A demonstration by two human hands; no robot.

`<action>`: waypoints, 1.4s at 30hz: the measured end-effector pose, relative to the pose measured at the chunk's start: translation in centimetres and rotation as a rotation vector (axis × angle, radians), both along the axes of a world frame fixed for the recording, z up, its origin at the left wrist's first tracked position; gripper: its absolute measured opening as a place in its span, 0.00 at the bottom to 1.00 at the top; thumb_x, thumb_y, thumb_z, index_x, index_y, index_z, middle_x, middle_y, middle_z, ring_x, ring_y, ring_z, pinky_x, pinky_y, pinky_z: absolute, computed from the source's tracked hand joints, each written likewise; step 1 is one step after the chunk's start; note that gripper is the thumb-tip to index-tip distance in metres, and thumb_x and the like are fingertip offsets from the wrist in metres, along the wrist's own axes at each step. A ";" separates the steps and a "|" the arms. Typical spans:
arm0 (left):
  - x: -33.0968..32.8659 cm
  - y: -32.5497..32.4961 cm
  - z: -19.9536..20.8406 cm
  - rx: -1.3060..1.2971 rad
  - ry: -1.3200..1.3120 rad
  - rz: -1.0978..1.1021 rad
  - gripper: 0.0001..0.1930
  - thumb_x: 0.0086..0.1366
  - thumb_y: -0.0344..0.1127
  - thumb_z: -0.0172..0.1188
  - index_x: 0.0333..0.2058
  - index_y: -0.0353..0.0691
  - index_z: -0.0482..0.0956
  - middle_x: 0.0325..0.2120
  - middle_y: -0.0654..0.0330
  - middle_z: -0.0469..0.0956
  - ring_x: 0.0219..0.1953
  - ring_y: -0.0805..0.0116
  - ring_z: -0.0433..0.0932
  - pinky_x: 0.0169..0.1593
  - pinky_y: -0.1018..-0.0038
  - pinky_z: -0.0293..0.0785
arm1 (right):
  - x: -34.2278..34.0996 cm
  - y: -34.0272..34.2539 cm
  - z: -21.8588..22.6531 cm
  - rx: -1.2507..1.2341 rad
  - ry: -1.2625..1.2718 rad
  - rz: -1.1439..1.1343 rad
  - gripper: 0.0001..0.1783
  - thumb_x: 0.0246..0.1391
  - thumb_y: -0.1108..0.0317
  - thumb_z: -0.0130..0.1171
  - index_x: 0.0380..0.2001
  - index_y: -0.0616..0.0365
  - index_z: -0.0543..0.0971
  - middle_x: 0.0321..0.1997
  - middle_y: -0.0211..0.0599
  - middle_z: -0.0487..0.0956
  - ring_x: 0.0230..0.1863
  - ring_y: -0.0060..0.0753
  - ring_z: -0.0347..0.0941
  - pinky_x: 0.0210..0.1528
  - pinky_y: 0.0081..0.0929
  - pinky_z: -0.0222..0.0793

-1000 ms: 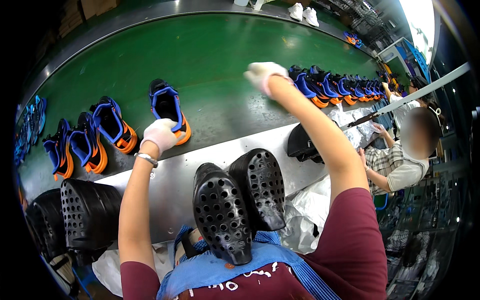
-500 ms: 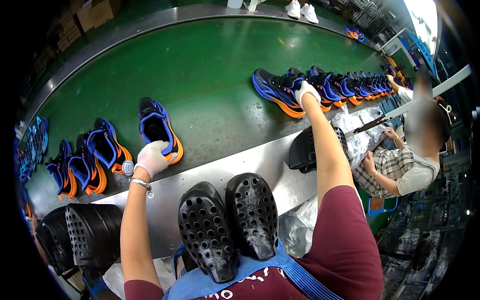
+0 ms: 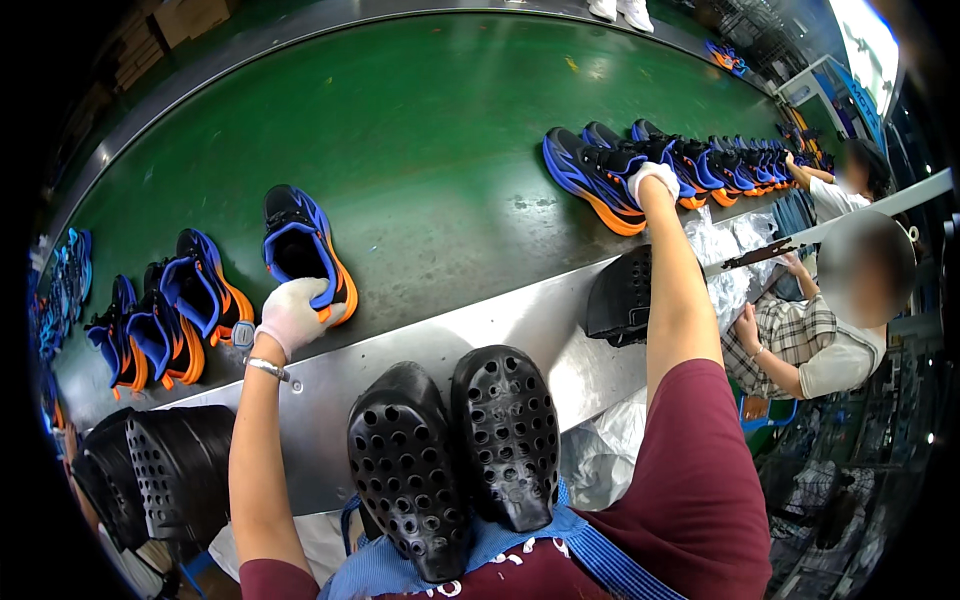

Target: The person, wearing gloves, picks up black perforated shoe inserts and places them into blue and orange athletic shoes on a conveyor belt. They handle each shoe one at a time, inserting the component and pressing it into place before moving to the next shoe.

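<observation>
My left hand (image 3: 292, 318), in a white glove, grips the heel of a black sneaker (image 3: 289, 204) with blue lining and orange sole. This shoe sits on the green surface with its toe pointing away from me. Over to the right, my gloved right hand (image 3: 654, 181) closes on the heel end of a matching sneaker (image 3: 584, 180). That one stands at the near end of a long row of like sneakers (image 3: 690, 155). Its heel is partly hidden by my fingers. Several more matching sneakers (image 3: 190, 285) stand left of my left hand.
A metal ledge (image 3: 440, 345) runs along the near side of the green belt (image 3: 400, 130). Black perforated foot-shaped blocks (image 3: 505, 430) are before my chest, others (image 3: 180, 465) to either side. At right, a person in a plaid garment (image 3: 790, 325) sits near clear plastic wrapping (image 3: 735, 240).
My right hand has shifted right with its sneaker, bringing it closer to the row. My left hand keeps its hold on the other sneaker. The whole view has moved slightly.
</observation>
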State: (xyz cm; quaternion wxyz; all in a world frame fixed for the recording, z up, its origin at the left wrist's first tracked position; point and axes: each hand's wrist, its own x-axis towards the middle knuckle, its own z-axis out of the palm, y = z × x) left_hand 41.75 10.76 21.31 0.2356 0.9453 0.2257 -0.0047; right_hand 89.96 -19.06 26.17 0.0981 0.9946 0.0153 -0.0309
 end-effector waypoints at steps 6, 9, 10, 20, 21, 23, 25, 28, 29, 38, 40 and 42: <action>0.4 -0.1 1.8 -0.152 0.170 0.093 0.20 0.55 0.46 0.66 0.38 0.36 0.82 0.35 0.51 0.82 0.37 0.51 0.81 0.43 0.63 0.77 | -2.5 1.9 2.3 0.042 0.193 0.331 0.24 0.51 0.56 0.52 0.49 0.54 0.80 0.51 0.50 0.79 0.53 0.48 0.77 0.54 0.37 0.72; 0.6 0.2 1.0 -0.139 0.139 0.085 0.22 0.54 0.48 0.67 0.42 0.37 0.82 0.37 0.51 0.82 0.36 0.52 0.82 0.45 0.65 0.77 | -4.4 4.4 4.1 0.184 0.277 0.420 0.26 0.47 0.51 0.57 0.43 0.59 0.81 0.46 0.52 0.81 0.45 0.46 0.79 0.48 0.36 0.72; 0.0 0.6 0.3 -0.101 0.126 0.080 0.23 0.54 0.48 0.67 0.43 0.37 0.82 0.37 0.51 0.82 0.37 0.52 0.82 0.45 0.65 0.77 | -6.0 6.0 4.7 0.294 0.282 0.472 0.29 0.45 0.49 0.60 0.39 0.66 0.82 0.41 0.54 0.82 0.40 0.45 0.80 0.44 0.35 0.72; -1.2 0.6 0.0 -0.127 0.042 0.119 0.26 0.55 0.52 0.67 0.44 0.37 0.81 0.35 0.52 0.82 0.30 0.60 0.81 0.40 0.69 0.78 | -14.6 13.2 7.4 0.675 0.615 0.627 0.23 0.44 0.52 0.63 0.30 0.66 0.83 0.27 0.38 0.80 0.26 0.29 0.74 0.33 0.30 0.71; -1.0 0.5 0.6 -0.120 0.091 0.115 0.26 0.55 0.55 0.65 0.45 0.40 0.81 0.40 0.52 0.81 0.39 0.55 0.79 0.46 0.66 0.76 | -16.3 13.8 8.4 0.491 0.545 0.690 0.28 0.46 0.47 0.61 0.34 0.67 0.83 0.30 0.45 0.81 0.30 0.33 0.76 0.37 0.28 0.70; -1.0 0.6 0.4 -0.086 0.107 0.106 0.26 0.55 0.57 0.63 0.44 0.44 0.82 0.44 0.52 0.80 0.46 0.49 0.78 0.51 0.63 0.75 | -16.7 14.7 6.5 0.420 0.509 0.808 0.29 0.48 0.46 0.58 0.36 0.66 0.82 0.34 0.48 0.82 0.35 0.38 0.78 0.42 0.32 0.70; -1.2 0.7 0.6 -0.122 0.156 0.106 0.26 0.55 0.57 0.63 0.45 0.44 0.82 0.44 0.52 0.80 0.47 0.50 0.78 0.52 0.63 0.75 | -20.2 15.7 5.5 0.253 0.392 0.882 0.26 0.52 0.48 0.54 0.41 0.60 0.82 0.43 0.50 0.82 0.46 0.45 0.79 0.49 0.33 0.72; -1.7 1.0 -0.1 -0.132 0.168 0.148 0.27 0.56 0.56 0.64 0.47 0.44 0.81 0.47 0.52 0.79 0.48 0.50 0.77 0.53 0.64 0.74 | -23.5 14.9 6.2 0.139 0.507 0.870 0.22 0.56 0.55 0.51 0.44 0.60 0.81 0.46 0.51 0.80 0.49 0.48 0.77 0.53 0.32 0.71; -1.9 1.1 -0.5 -0.149 0.145 0.176 0.26 0.56 0.56 0.64 0.48 0.45 0.81 0.47 0.52 0.79 0.49 0.50 0.77 0.54 0.64 0.74 | -23.7 13.9 6.8 0.203 0.514 0.954 0.20 0.57 0.56 0.51 0.44 0.58 0.81 0.44 0.49 0.81 0.48 0.48 0.77 0.53 0.32 0.71; -3.0 1.0 -1.4 -0.100 -0.124 0.178 0.20 0.55 0.46 0.66 0.42 0.39 0.81 0.41 0.50 0.81 0.45 0.51 0.79 0.49 0.64 0.75 | -21.5 -3.6 13.1 0.560 0.168 0.768 0.16 0.58 0.59 0.53 0.41 0.58 0.81 0.39 0.46 0.82 0.42 0.41 0.80 0.47 0.30 0.72; -3.4 1.1 -0.7 0.031 -0.127 0.186 0.22 0.55 0.48 0.67 0.45 0.41 0.81 0.43 0.53 0.80 0.47 0.52 0.78 0.50 0.65 0.75 | -21.3 -7.9 13.7 0.492 0.051 0.765 0.17 0.57 0.58 0.53 0.40 0.59 0.81 0.37 0.46 0.82 0.41 0.43 0.80 0.46 0.32 0.72; -3.9 0.9 0.1 0.136 -0.178 0.228 0.23 0.55 0.47 0.67 0.47 0.41 0.80 0.44 0.54 0.79 0.48 0.53 0.77 0.50 0.64 0.74 | -21.4 -11.6 14.0 0.380 0.037 0.687 0.18 0.57 0.57 0.53 0.39 0.58 0.82 0.38 0.47 0.82 0.42 0.45 0.79 0.47 0.32 0.72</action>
